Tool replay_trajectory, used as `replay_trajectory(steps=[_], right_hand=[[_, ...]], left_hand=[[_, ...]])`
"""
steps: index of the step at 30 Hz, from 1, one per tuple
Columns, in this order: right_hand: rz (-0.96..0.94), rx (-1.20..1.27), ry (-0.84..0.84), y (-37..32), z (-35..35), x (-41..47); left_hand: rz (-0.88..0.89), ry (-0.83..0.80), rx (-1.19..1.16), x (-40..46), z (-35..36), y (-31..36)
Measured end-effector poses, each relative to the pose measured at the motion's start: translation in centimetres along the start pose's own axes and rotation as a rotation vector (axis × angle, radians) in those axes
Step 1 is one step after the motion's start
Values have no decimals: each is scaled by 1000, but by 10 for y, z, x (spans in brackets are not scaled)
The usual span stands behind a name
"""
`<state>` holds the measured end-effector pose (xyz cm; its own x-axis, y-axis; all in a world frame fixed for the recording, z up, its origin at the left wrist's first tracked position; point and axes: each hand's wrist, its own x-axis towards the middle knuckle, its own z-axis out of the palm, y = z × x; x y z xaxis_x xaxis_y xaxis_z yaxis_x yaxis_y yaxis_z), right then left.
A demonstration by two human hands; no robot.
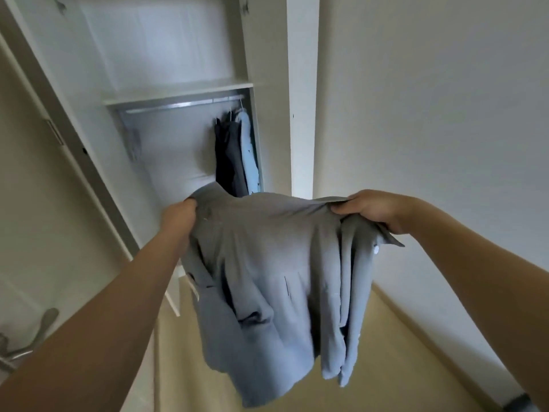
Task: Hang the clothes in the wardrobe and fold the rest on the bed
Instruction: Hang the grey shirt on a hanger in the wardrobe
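Where the frame blurs with motion, fine detail on the shirt [267, 278] is soft, and its lower hem hangs low in the picture with folds hiding part of the front. Fingers of both hands are partly buried in cloth, so only knuckles and thumbs show. At lower left a grey metal object [35, 337] is cut off by the edge and cannot be identified. Ahead stands the open white wardrobe [178, 93] with a shelf above a rail [184, 105]; at the rail's right end hang a dark garment [227, 156] and a light blue one [248, 150], close together on hangers. A pale wall [430, 114] fills the right side, and a tan floor [401, 337] shows below. The shirt, grey-blue with a button visible near its collar, is held up in the air in front of the wardrobe, covering the lower part of the opening. The left hand [178, 217] grips one shoulder of the shirt with curled fingers; the right hand [368, 209] grips the other side near the collar, fingers closed on the cloth.
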<state>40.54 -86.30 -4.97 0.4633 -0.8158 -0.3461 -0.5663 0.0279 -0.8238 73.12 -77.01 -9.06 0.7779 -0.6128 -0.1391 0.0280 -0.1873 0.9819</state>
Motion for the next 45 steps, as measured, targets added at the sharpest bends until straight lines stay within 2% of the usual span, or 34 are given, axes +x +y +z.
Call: replay_trajectory(steps=[6, 12, 18, 22, 27, 31, 34, 35, 38, 39, 45], right_hand=[[15, -92, -10, -26, -13, 81], [170, -19, -128, -50, -1, 168], [180, -20, 20, -88, 30, 285], [178, 52, 25, -134, 43, 351], [91, 122, 108, -172, 58, 424], [-39, -190, 340, -188, 73, 484], [-3, -217, 424, -195, 81, 536], [29, -147, 421, -198, 85, 559], [166, 366, 320, -212, 104, 618], [176, 431, 281, -220, 111, 639], [-106, 222, 111, -275, 131, 734]], left_hand=[[50, 23, 31, 64, 24, 4], [-108, -94, -155, 128, 44, -6], [-182, -230, -198, 217, 51, -9], [-172, -291, -183, 281, 52, 1], [-214, -95, -372, 371, 46, 7], [-271, 87, -456, 430, 40, 0], [-287, 161, -476, 470, 44, -4], [-284, 189, -490, 487, 48, -6], [-244, 221, -477, 529, 61, -2], [-222, 224, -451, 544, 69, 0], [-160, 217, -189, 619, 99, 32]])
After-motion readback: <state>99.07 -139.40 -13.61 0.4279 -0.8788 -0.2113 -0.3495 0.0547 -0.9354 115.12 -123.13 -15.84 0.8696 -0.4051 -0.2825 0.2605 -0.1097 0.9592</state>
